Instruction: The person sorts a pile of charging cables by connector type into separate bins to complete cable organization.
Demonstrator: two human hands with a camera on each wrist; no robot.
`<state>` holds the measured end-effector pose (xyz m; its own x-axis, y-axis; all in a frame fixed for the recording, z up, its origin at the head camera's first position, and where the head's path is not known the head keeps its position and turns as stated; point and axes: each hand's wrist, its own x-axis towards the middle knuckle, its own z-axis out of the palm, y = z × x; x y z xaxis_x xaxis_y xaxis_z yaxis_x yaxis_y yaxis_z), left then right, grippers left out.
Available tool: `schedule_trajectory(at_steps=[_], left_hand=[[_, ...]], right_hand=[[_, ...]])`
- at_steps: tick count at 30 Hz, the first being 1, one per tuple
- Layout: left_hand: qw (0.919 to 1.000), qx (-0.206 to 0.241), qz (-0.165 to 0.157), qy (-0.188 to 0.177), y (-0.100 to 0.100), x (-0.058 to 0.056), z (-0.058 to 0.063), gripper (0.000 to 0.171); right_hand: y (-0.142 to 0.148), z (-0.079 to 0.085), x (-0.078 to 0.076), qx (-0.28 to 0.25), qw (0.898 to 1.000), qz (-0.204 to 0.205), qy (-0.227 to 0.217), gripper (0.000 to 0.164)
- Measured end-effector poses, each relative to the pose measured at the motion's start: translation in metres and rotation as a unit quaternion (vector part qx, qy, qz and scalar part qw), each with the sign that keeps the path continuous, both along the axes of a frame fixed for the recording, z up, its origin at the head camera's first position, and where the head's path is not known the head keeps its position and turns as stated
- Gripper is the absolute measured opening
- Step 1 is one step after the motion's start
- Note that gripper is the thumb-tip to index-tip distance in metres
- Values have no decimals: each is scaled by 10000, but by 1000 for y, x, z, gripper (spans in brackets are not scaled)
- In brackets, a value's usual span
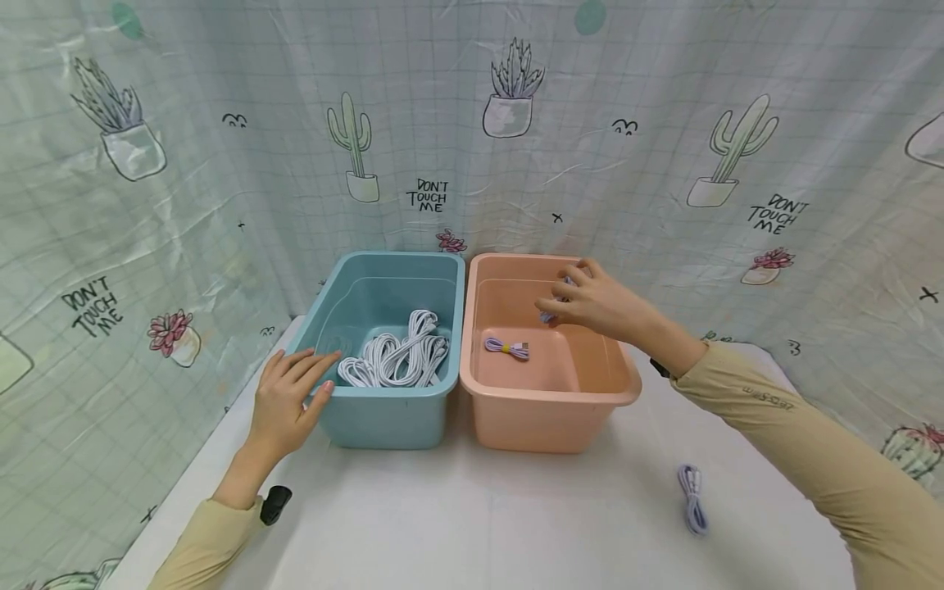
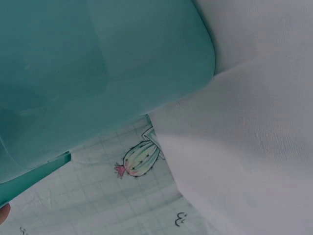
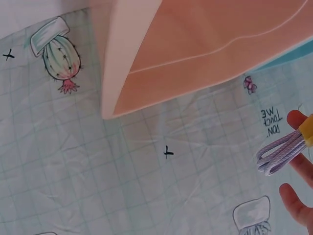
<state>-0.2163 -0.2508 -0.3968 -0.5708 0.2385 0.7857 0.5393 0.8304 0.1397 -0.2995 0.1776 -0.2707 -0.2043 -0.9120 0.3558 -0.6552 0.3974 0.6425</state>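
Over the peach bin (image 1: 549, 399), my right hand (image 1: 583, 297) pinches a bundled lilac cable (image 3: 279, 152) with a yellow tie. In the head view the fingers cover much of that cable. Below it, a second lilac cable (image 1: 506, 348) with a yellow tie lies on the bin's floor. My left hand (image 1: 288, 401) rests with relaxed fingers at the near left corner of the blue bin (image 1: 387, 393). Several coiled white cables (image 1: 398, 352) lie inside the blue bin.
Another lilac cable bundle (image 1: 692, 500) lies on the white table (image 1: 472, 516) at the right front. The two bins stand side by side, their rims nearly touching. A curtain (image 1: 442, 123) printed with cacti hangs behind and along both sides.
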Motion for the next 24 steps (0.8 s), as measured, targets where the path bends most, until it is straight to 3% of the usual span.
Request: schedule_trajectory(at_steps=[8,17,24], left_hand=[[10000,36,-36,76,0,-1,-1,39],[10000,31,-24,-69,-1,0,-1,38],[10000,47,-43,-23,-1,-1,0,39]], right_hand=[[-8,-6,-15,263,9990,-193,297,26],[-18,-16,-30,449,9988,-154,-125,22],[-21,-20,-36,661,9965,-398,-318,23]])
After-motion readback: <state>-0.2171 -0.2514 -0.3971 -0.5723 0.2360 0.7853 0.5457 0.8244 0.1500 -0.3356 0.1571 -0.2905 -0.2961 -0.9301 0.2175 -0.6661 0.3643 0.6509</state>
